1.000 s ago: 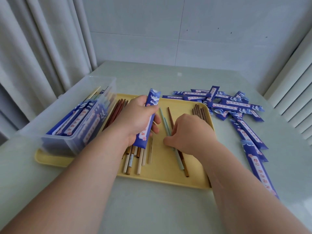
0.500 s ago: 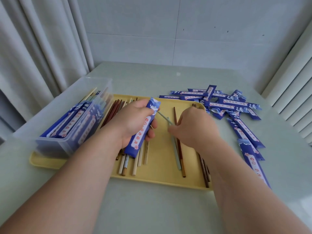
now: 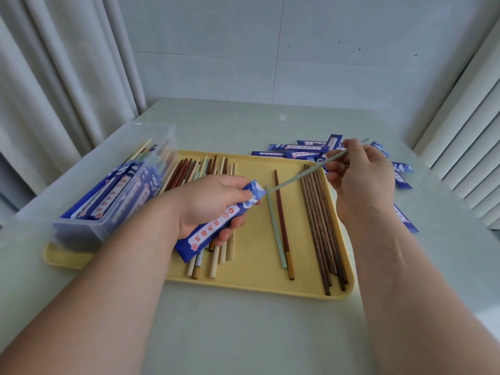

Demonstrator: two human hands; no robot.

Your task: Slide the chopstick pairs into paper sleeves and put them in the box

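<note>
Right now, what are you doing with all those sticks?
A person is packing chopsticks. The left hand grips a blue paper sleeve, and the right hand pinches a pale green chopstick, its tip aimed at the sleeve's open end. Its matching chopstick lies on the yellow tray. The clear box at the left already holds sleeved pairs.

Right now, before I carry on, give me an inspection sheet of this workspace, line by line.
Surface: pale table, yellow tray on it.
Job's things: clear box holding sleeved pairs; loose chopsticks on tray; loose sleeves piled far right.
Clutter: nothing seen.
Grippers: left hand grips a sleeve; right hand pinches a green chopstick, tip near the sleeve's mouth.
Cables: nothing seen.
Surroundings: curtains, tiled wall.
</note>
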